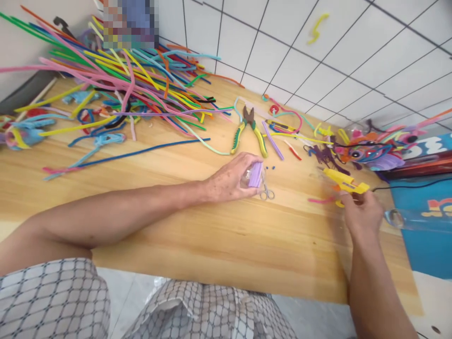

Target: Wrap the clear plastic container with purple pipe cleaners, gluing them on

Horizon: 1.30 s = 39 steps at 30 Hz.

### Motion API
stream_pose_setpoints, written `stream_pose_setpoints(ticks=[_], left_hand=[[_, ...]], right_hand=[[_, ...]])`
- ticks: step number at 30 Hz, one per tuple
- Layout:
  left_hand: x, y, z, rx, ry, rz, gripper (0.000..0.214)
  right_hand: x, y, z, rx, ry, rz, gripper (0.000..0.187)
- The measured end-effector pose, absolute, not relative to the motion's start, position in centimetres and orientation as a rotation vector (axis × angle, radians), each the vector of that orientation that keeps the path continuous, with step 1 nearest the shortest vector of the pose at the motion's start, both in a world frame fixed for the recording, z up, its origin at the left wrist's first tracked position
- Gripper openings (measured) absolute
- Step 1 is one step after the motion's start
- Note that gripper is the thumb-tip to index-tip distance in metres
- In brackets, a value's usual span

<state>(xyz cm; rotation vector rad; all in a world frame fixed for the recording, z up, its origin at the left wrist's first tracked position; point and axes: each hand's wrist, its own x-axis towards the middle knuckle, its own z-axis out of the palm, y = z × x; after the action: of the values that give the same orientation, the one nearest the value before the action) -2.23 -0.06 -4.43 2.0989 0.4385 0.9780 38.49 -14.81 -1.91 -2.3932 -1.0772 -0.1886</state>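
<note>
My left hand point(231, 179) rests on the wooden table point(219, 235), fingers closed round a small clear piece with purple pipe cleaner wound on it point(254, 175). Small scissors point(267, 192) lie just under that hand. My right hand point(363, 214) grips a yellow glue gun point(344, 182), its nozzle pointing left and its black cord point(409, 186) trailing right. A pink pipe cleaner scrap point(319, 200) lies beside the gun.
A big heap of coloured pipe cleaners point(134, 80) covers the back left. Yellow-green handled pliers point(249, 129) lie behind my left hand. A colourful pipe cleaner figure point(370, 150) and blue boxes point(423, 216) sit at the right. White tiled floor lies beyond.
</note>
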Motion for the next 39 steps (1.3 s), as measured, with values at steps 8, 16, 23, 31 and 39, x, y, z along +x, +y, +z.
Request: stream_pose_setpoints(ticks=[8, 16, 23, 31, 39], left_hand=[[-2.2, 0.1, -4.3, 1.993, 0.460, 0.982, 0.067], [-2.1, 1.0, -3.3, 1.284, 0.501, 0.731, 0.064], [-1.0, 1.5, -4.3, 0.880, 0.434, 0.663, 0.061], [-1.5, 1.5, -3.3, 0.885, 0.427, 0.636, 0.062], [-2.0, 0.8, -4.1, 1.472, 0.481, 0.827, 0.080]], right_hand=[[35.5, -12.5, 1.8, -2.044, -1.025, 0.097, 0.043], [27.6, -9.3, 4.6, -1.539, -0.800, 0.676, 0.065], [27.9, -7.7, 1.4, -1.617, -0.886, 0.728, 0.052], [27.3, -8.1, -0.3, -1.563, -0.875, 0.704, 0.043], [26.9, -8.6, -0.4, -1.510, -0.887, 0.722, 0.034]])
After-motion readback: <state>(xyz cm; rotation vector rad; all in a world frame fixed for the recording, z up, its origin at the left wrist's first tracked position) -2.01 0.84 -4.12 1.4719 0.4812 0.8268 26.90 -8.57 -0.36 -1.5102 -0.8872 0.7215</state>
